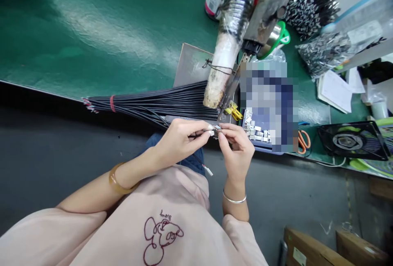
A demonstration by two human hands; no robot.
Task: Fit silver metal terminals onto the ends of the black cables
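My left hand pinches the end of a thin black cable between thumb and forefinger. Fingertip to fingertip with it, my right hand is closed on a small silvery connector, partly hidden by the fingers. Below the hands, near my lap, hangs a cable end with a white and silver connector. Just beyond my left hand lies a bundle of black cables, tied with a red band. Loose silvery connector pieces lie in a blue tray right of my hands.
A wrapped hose reaches down close above the hands, beside a rusty metal arm. Yellow clips, orange-handled scissors and a black fan sit along the green table. Cardboard boxes stand on the floor.
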